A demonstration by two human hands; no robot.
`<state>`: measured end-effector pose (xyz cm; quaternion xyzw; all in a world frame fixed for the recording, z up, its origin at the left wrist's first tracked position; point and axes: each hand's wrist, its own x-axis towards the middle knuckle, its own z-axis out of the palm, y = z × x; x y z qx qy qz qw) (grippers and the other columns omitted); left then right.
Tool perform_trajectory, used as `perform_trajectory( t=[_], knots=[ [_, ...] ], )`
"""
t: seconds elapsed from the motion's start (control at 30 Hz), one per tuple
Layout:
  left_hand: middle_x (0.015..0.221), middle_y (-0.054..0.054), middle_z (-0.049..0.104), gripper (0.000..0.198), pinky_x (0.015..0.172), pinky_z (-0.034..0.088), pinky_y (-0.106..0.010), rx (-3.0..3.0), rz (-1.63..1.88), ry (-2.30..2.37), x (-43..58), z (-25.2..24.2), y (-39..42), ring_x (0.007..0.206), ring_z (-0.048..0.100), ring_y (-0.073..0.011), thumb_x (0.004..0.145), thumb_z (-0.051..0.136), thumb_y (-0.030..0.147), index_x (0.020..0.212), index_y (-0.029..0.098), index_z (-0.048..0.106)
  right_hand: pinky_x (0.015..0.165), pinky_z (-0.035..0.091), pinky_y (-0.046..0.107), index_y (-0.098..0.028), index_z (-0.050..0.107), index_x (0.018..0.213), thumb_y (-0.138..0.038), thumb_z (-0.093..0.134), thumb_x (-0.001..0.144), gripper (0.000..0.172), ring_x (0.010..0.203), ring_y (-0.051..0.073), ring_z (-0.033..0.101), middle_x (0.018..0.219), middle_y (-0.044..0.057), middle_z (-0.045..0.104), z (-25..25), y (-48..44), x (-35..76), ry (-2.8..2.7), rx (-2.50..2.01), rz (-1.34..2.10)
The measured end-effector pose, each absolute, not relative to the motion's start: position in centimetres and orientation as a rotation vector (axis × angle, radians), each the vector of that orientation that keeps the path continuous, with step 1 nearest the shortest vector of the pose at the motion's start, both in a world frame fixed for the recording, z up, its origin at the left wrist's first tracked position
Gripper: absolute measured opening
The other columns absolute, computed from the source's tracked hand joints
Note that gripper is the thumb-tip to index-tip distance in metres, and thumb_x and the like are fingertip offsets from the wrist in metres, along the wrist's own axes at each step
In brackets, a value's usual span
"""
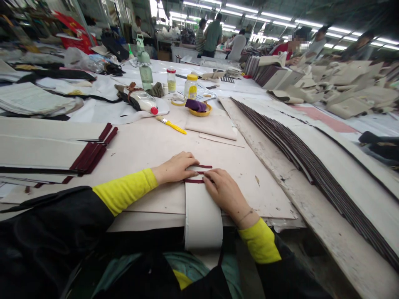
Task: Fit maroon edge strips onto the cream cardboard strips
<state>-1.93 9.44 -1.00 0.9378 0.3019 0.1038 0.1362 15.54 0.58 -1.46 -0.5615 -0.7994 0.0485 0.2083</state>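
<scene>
So the pale strip (pixel 202 216) was laid flat on the tan board (pixel 146 145), running from under the fingertips back toward the body and hanging off the near edge; its far end, trimmed in dark red edging (pixel 193 181), was pinned right under the fingers. The left hand (pixel 176 168) was laid palm-down on the strip's far corner, fingers loosely together and pressed flat, nothing gripped; the right hand (pixel 226 193) was set on the strip's right edge, fingers slightly bent with the tips pressed onto the red edging, nothing closed around either. The two sets of fingertips were nearly met over the strip's end; whether they actually touched couldn't be told.

Well left of the left fingers, a stack of similar strips (pixel 46 149) with red ends was piled up; beyond the fingertips, a yellow-handled brush (pixel 171 124) was left lying on the board, and past that a yellow dish (pixel 204 112) with a purple cloth (pixel 195 104) in it. Further out again, a yellow-lidded jar (pixel 190 86), a red-capped bottle (pixel 171 79) and a green water bottle (pixel 145 66) were stood upright. Off to the right of the right fingers, a long row of overlapped dark-edged strips (pixel 311 162) was fanned out along the bench; other people (pixel 213 35) were gathered at the far tables.
</scene>
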Motion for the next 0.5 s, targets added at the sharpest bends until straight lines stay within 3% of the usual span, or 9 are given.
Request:
perform_trajectory(
  t=[0.07,0.23,0.5],
  knots=[
    [0.102,-0.008,0.053,0.033,0.087,0.037,-0.029,2.679,0.345,0.913,-2.2,-1.2,9.4,0.099,0.047,-0.0191,0.081,0.053,0.038,0.105,0.016,0.056,0.082,0.043,0.037,-0.015,0.058,0.094,-0.026,0.046,0.083,0.02,0.089,0.022,0.051,0.089,0.009,0.059,-1.0,1.5,15.5,-2.24,-1.612,0.103],
    [0.099,-0.007,0.054,0.035,0.084,0.038,-0.029,2.643,0.455,0.923,-2.3,-1.8,9.5,0.095,0.048,-0.0179,0.079,0.054,0.041,0.1,0.013,0.055,0.088,0.04,0.038,-0.013,0.053,0.109,-0.024,0.049,0.081,0.03,0.098,0.023,0.048,0.104,0.012,0.055,-1.4,3.7,15.1,-2.273,-1.544,0.107],
    [0.093,-0.007,0.054,0.031,0.08,0.039,-0.028,2.661,0.461,0.941,-2.5,-1.8,9.2,0.09,0.048,-0.0177,0.08,0.053,0.041,0.092,0.013,0.055,0.088,0.04,0.036,-0.016,0.055,0.107,-0.021,0.044,0.084,0.026,0.097,0.02,0.05,0.101,0.009,0.057,-2.3,4.3,15.2,-2.323,-1.421,0.214]
  ],
)
